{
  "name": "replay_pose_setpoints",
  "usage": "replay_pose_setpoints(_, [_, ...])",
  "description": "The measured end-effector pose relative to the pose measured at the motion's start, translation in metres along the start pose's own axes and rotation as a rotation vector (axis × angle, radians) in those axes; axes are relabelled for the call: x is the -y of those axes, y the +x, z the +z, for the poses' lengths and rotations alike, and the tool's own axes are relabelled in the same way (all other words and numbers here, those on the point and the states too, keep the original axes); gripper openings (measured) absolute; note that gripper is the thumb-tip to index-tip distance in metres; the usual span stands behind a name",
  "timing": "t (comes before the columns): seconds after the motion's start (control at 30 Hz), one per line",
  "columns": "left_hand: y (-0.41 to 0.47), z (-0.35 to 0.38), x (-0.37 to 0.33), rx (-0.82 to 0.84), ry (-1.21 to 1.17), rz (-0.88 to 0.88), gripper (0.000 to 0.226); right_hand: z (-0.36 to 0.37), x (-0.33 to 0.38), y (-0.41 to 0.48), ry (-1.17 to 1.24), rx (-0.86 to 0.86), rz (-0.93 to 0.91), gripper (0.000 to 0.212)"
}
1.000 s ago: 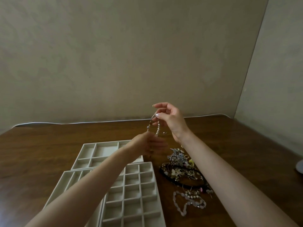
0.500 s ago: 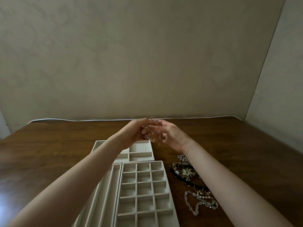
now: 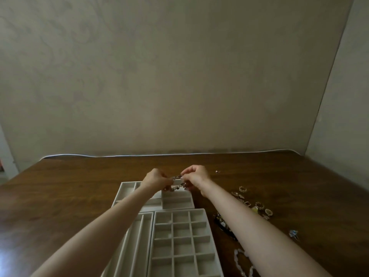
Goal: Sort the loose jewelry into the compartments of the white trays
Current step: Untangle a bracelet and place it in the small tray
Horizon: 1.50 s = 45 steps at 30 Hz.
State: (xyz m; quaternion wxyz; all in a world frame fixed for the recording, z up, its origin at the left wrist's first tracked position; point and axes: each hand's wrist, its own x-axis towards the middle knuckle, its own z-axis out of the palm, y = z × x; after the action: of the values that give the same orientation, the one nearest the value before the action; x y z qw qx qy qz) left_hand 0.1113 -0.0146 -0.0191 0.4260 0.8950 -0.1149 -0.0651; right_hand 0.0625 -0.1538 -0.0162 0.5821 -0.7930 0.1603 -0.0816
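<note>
No writing, label, brand, number or sign could be read anywhere. The white trays (image 3: 179, 210), the tabletop (image 3: 69, 196) and the wall (image 3: 179, 76) showed plain surfaces, and the loose jewelry (image 3: 253, 204) was too small and blurred to show any mark.

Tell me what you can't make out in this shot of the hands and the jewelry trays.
All in the head view:
- Beaded strand: blurred, with its ends covered by the fingers of the left hand and the right hand; its type is unclear.
- Far tray: the middle is hidden by the left forearm.
- Dark jewelry: mostly behind the right forearm.
- Pale bead strand: cut off by the bottom edge.
- Tiny object: too small to identify.
</note>
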Motion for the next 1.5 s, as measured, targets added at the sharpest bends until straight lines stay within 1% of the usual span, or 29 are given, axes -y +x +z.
replay_pose_setpoints(0.03, [0.001, 0.002, 0.001, -0.033, 0.079, -0.007, 0.021, 0.004, -0.002, 0.004, -0.055, -0.031, -0.003, 0.014])
replay_pose_setpoints(0.13, [0.005, 0.003, -0.001, -0.01, 0.123, -0.062, 0.02, 0.012, -0.006, 0.013, -0.301, -0.109, -0.103, 0.018])
replay_pose_setpoints(0.2, [0.003, 0.0, -0.007, 0.042, 0.199, -0.085, 0.019, 0.014, -0.006, 0.017, -0.512, -0.108, -0.175, 0.014])
replay_pose_setpoints(0.27, [0.001, -0.002, -0.011, 0.039, 0.3, -0.051, 0.025, 0.012, -0.004, 0.018, -0.637, -0.091, -0.212, 0.009])
replay_pose_setpoints(0.3, [0.0, -0.003, -0.012, -0.002, 0.359, -0.023, 0.026, 0.009, -0.003, 0.018, -0.647, -0.084, -0.229, 0.008])
replay_pose_setpoints(0.4, [-0.005, -0.009, -0.014, -0.145, 0.452, 0.061, 0.018, -0.01, 0.002, 0.01, -0.595, -0.077, -0.295, 0.006])
replay_pose_setpoints(0.5, [-0.013, -0.015, -0.016, -0.179, 0.425, 0.18, 0.017, -0.04, 0.002, -0.004, -0.553, -0.029, -0.332, 0.006])
replay_pose_setpoints(0.6, [-0.024, -0.012, -0.023, -0.084, 0.355, 0.336, 0.016, -0.076, -0.007, -0.017, -0.587, 0.013, -0.295, 0.007])
replay_pose_setpoints(0.73, [-0.038, 0.005, -0.033, 0.025, 0.267, 0.452, 0.011, -0.109, -0.022, -0.032, -0.614, 0.027, -0.221, 0.008])
replay_pose_setpoints(0.87, [-0.049, 0.025, -0.037, 0.102, 0.248, 0.52, 0.011, -0.12, -0.032, -0.043, -0.589, 0.05, -0.213, 0.006])
replay_pose_setpoints(0.97, [-0.054, 0.036, -0.038, 0.108, 0.263, 0.532, 0.012, -0.122, -0.035, -0.048, -0.569, 0.069, -0.242, 0.008])
replay_pose_setpoints(1.1, [-0.061, 0.046, -0.041, 0.141, 0.328, 0.583, 0.013, -0.118, -0.033, -0.055, -0.599, 0.184, -0.222, 0.01])
replay_pose_setpoints(1.2, [-0.066, 0.054, -0.045, 0.249, 0.392, 0.661, 0.013, -0.115, -0.032, -0.061, -0.671, 0.331, -0.173, 0.016])
replay_pose_setpoints(1.27, [-0.069, 0.062, -0.047, 0.328, 0.475, 0.731, 0.018, -0.115, -0.033, -0.064, -0.763, 0.398, -0.148, 0.017])
replay_pose_setpoints(1.37, [-0.074, 0.073, -0.049, 0.405, 0.647, 0.736, 0.027, -0.117, -0.036, -0.067, -0.853, 0.416, -0.146, 0.013])
replay_pose_setpoints(1.4, [-0.076, 0.075, -0.05, 0.4, 0.696, 0.724, 0.03, -0.118, -0.036, -0.067, -0.858, 0.413, -0.144, 0.011])
replay_pose_setpoints(1.5, [-0.08, 0.076, -0.054, 0.356, 0.788, 0.706, 0.034, -0.124, -0.038, -0.068, -0.909, 0.393, -0.148, 0.017])
